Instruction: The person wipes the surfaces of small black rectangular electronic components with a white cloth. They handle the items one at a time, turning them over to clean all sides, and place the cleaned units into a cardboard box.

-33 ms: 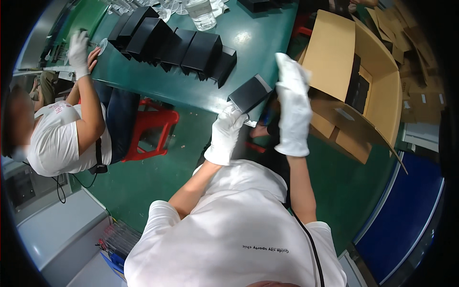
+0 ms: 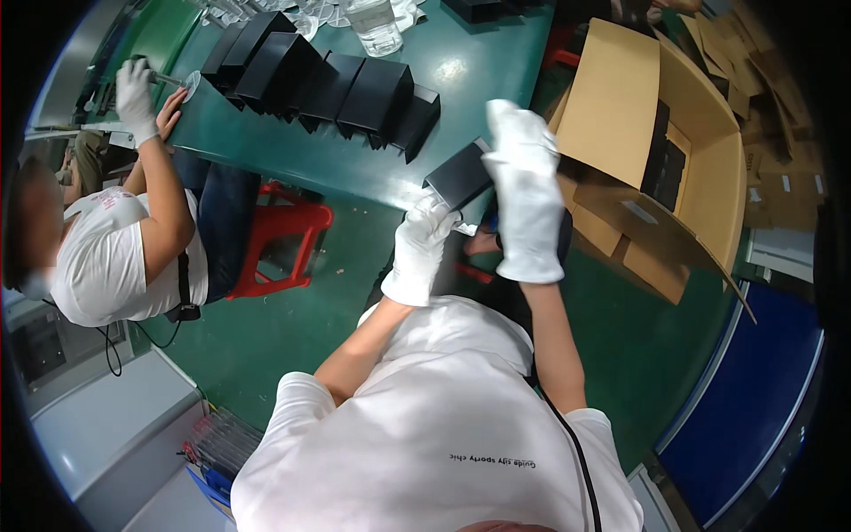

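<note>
My left hand (image 2: 420,238), in a white glove, is closed on the near end of a black box (image 2: 457,176) at the corner of the green table (image 2: 346,168). The box lies tilted, its far end toward the right. My right hand (image 2: 521,155), also gloved in white, is raised beside that far end and overlaps it in view. Motion blurs its fingers; I cannot tell whether it touches the box. A small white piece (image 2: 465,229) shows just below the box, by my left hand. Several black boxes (image 2: 375,96) stand in a row farther back on the table.
A clear container (image 2: 373,28) stands behind the row. To the right, a large open carton (image 2: 612,97) holds black items. A seated person (image 2: 124,239) works at the left with a tool in a gloved hand, near a red stool (image 2: 282,235).
My right hand has moved left, closer to the box. My left hand and the box have hardly moved. The other person's gloved hand has shifted slightly left.
</note>
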{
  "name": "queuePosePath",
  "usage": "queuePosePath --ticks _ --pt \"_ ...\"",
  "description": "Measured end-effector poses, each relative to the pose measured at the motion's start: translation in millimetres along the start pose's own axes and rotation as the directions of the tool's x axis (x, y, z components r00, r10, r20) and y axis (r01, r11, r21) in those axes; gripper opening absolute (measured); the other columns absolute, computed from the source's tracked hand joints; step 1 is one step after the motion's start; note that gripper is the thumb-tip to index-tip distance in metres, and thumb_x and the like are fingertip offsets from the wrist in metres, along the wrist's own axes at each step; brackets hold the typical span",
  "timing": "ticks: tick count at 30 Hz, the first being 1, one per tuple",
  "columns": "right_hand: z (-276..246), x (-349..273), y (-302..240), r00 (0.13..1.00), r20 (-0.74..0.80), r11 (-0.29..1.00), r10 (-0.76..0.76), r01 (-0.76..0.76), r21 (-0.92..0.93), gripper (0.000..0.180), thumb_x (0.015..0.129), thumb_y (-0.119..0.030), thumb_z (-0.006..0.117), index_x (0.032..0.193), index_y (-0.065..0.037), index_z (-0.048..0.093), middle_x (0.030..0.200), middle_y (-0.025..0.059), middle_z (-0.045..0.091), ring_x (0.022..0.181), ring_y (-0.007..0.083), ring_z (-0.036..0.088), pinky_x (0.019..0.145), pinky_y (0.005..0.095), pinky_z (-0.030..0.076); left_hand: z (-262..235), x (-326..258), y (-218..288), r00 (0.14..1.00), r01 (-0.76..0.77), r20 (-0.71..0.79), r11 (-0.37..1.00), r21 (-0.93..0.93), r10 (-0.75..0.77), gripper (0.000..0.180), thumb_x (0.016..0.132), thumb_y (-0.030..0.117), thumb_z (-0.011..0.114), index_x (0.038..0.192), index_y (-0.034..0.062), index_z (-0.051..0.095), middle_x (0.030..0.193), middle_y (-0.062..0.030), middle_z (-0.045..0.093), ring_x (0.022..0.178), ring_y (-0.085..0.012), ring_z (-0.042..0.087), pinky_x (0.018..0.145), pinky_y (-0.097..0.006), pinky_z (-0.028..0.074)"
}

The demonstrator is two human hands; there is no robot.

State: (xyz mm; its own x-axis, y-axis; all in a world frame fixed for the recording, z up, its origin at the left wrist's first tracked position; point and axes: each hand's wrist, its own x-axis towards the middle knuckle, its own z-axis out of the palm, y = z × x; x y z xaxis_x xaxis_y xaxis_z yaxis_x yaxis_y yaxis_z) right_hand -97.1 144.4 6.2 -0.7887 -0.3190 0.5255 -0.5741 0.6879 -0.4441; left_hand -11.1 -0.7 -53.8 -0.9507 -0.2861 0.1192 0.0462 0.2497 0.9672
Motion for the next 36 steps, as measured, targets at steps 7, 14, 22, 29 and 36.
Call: queuePosePath --ticks 7,14,22,29,36 --pt "42 -30 -66 0.956 0.271 0.985 -0.115 0.145 -0.094 0.044 0.097 -0.031 0.061 0.133 -0.006 0.062 0.142 0.0135 0.058 0.134 0.0296 0.052 0.115 0.0451 0.037 -3 -12 -42 0.977 -0.211 0.015 0.941 0.265 0.214 0.017 0.092 -0.001 0.062 0.109 0.0009 0.064 0.099 -0.0083 0.069 0.091 -0.0174 0.069 0.078 -0.030 0.054" --pt "-14 -68 -29 0.926 0.355 0.897 -0.127 -0.046 0.440 0.027 0.090 -0.005 0.060 0.116 -0.001 0.065 0.106 0.0175 0.069 0.096 0.0338 0.067 0.086 0.0415 0.055 -14 -6 -16 0.986 -0.165 0.015 0.957 0.238 0.166 0.027 0.084 0.013 0.076 0.106 -0.0005 0.071 0.103 -0.0139 0.073 0.088 -0.0270 0.072 0.081 -0.034 0.057" --pt "-64 -6 -2 0.939 -0.036 0.737 0.341 -0.244 0.630 0.036 0.101 -0.021 0.056 0.128 -0.001 0.067 0.129 0.0091 0.067 0.106 0.0203 0.068 0.092 0.0353 0.054 -23 15 44 0.969 -0.238 0.111 0.957 0.168 0.222 0.022 0.084 0.008 0.078 0.106 0.0095 0.076 0.091 -0.0087 0.071 0.076 -0.0221 0.068 0.068 -0.033 0.054" --pt "-39 -6 7 0.968 0.230 0.995 -0.104 0.102 0.020 0.008 0.089 -0.022 0.069 0.093 -0.015 0.073 0.105 0.0069 0.069 0.089 0.0245 0.067 0.070 0.0370 0.055 -10 20 74 0.901 -0.429 0.292 0.764 0.482 0.322 0.018 0.080 0.009 0.077 0.098 0.0124 0.073 0.076 -0.0072 0.058 0.068 -0.0281 0.061 0.062 -0.038 0.050" --pt "-74 -13 -6 0.905 0.406 0.936 -0.124 0.243 -0.255 0.020 0.076 -0.026 0.072 0.096 -0.021 0.068 0.101 -0.0028 0.066 0.077 0.0179 0.065 0.058 0.0327 0.056 1 11 70 0.821 -0.570 0.381 0.657 0.493 0.426 0.014 0.080 0.010 0.072 0.094 0.0153 0.072 0.075 -0.0059 0.054 0.063 -0.0249 0.059 0.055 -0.038 0.049"
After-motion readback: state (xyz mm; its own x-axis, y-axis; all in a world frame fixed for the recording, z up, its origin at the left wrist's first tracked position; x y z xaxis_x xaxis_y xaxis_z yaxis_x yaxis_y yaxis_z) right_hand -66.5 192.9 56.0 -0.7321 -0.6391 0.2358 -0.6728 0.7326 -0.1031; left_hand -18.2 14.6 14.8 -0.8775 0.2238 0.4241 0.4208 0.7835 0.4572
